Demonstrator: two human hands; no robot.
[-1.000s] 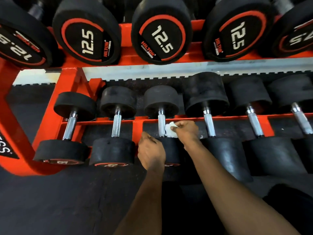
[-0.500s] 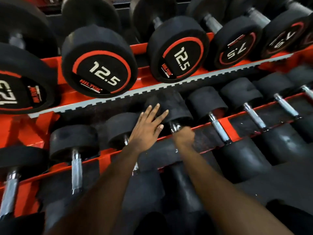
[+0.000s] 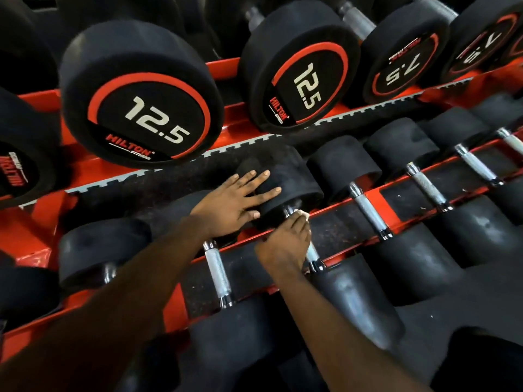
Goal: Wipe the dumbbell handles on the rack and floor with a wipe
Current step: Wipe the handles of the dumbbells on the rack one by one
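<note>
On the red rack (image 3: 386, 206), our left hand (image 3: 237, 205) rests flat on a black dumbbell head (image 3: 285, 176), its grip spread. Just right of it, our right hand (image 3: 285, 244) curls its grip round that dumbbell's handle (image 3: 312, 253), pinching the white wipe (image 3: 301, 214) against it.

The white wipe (image 3: 301, 213) sits bunched in my right hand (image 3: 285, 244) against the chrome dumbbell handle (image 3: 312, 254); that dumbbell's black far head (image 3: 294, 182) lies under my left hand (image 3: 232, 205).

The left hand (image 3: 235, 205) lies on the far head (image 3: 288, 176) of a lower-tier dumbbell. The right hand (image 3: 285, 244) sits nearer, on its handle (image 3: 312, 254), with the wipe (image 3: 302, 214) at the fingertips. The adjacent left handle (image 3: 216, 270) and adjacent right handle (image 3: 368, 210) flank the hands. The 12.5 dumbbells (image 3: 141, 94) sit beyond, one tier up.
</note>
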